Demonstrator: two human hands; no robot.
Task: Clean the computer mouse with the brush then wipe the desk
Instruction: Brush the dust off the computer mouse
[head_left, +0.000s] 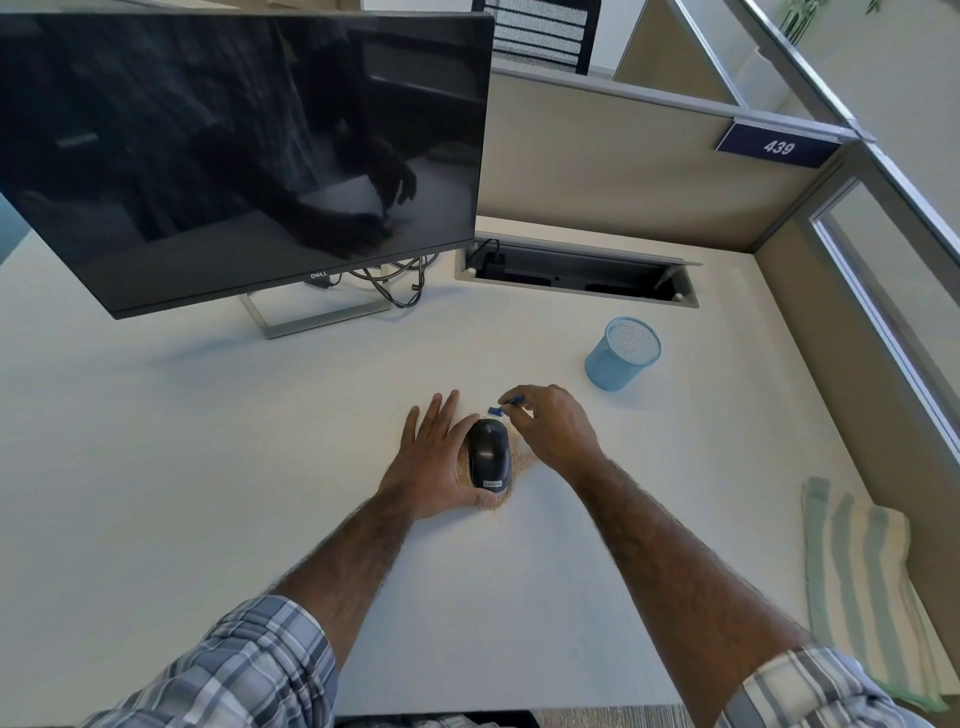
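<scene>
Two hands work at the computer mouse (488, 454), mid-desk (234, 441) amid tan grit (521, 462), its long axis running near edge to far edge (label end nearest the person). The left hand (434, 457) lies straight-fingered along its left side, thumb hooked round its near end; the right hand (553, 431) pinches the blue brush (511, 401) at its far end. Bare desk spreads leftward; a striped cloth (852, 571) lies at the right edge.

Desk (208, 441) surface lies open across the near left and near centre. Far left, the monitor (234, 156) overhangs, with its stand (311, 317) and cables (395, 286) beneath. Far centre, an open cable hatch (576, 273). A mesh cup (621, 353) stands far right of the mouse (488, 457), apart from it. A folded cloth (857, 571) occupies the near right edge beside the partition (831, 415).
</scene>
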